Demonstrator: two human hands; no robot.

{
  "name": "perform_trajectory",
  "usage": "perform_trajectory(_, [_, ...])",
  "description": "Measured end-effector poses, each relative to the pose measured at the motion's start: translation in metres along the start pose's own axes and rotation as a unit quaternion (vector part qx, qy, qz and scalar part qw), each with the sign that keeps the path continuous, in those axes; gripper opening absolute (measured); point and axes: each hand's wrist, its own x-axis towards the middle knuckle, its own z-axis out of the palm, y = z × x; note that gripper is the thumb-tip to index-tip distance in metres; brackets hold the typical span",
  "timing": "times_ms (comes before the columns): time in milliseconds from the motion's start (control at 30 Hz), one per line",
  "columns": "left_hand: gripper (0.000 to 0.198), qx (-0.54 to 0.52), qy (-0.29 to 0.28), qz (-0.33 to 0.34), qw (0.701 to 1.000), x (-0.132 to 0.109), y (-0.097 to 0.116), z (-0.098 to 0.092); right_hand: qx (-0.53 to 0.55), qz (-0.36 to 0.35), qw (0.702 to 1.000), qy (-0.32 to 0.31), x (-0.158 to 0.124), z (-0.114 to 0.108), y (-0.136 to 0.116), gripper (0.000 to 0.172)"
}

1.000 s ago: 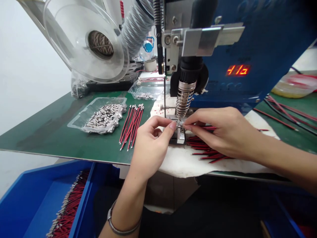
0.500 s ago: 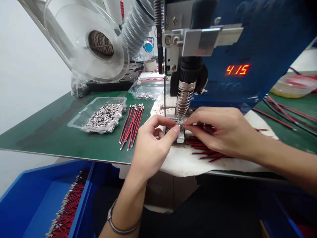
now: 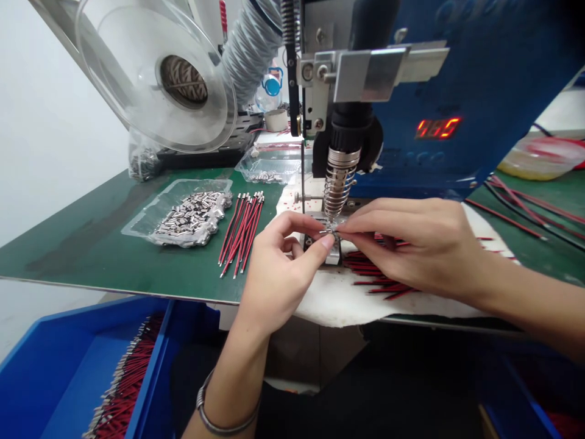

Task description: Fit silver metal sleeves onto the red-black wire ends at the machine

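The left hand (image 3: 281, 268) and right hand (image 3: 425, 244) pinch 1 wire (image 3: 329, 232) from both sides, holding its metal end level just under the soldering iron (image 3: 340, 177), seemingly for steadiness. Spare wires (image 3: 240, 231) lie within reach on the counter (image 3: 91, 244).

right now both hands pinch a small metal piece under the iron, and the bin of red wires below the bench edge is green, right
Not quite: the bin is blue, not green, as the head view shows. The rest holds: the left hand and the right hand pinch a small metal piece under the iron, and the bin of red wires sits below the bench edge.
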Motion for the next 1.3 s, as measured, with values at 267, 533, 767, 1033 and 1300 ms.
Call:
perform_trajectory(267, [0.018,-0.002,0.001,0.002,1.0,0.0012,0.0008,0.002,-0.012,-0.029,0.999,0.022,-0.0017,0.0022,0.0043,0.014])
perform_trajectory(533, [0.019,-0.006,0.002,-0.004,1.0,0.0007,0.003,0.0023,-0.02,-0.031,0.999,0.019,-0.0026,0.0019,0.004,0.013])
perform_trajectory(767, [0.019,0.0,-0.005,0.0,1.0,0.001,0.0007,0.0022,-0.071,-0.073,0.994,0.037,-0.0049,0.0023,0.007,0.018])
perform_trajectory(1033, [0.018,0.006,-0.006,-0.004,1.0,0.0002,0.001,0.0014,-0.058,-0.079,0.995,0.036,-0.0046,0.0033,0.0067,0.026])
perform_trajectory(1300, [0.018,0.009,-0.006,0.002,1.0,0.0008,0.0014,0.001,-0.045,-0.074,0.996,0.03,-0.004,0.0024,0.0088,0.025])
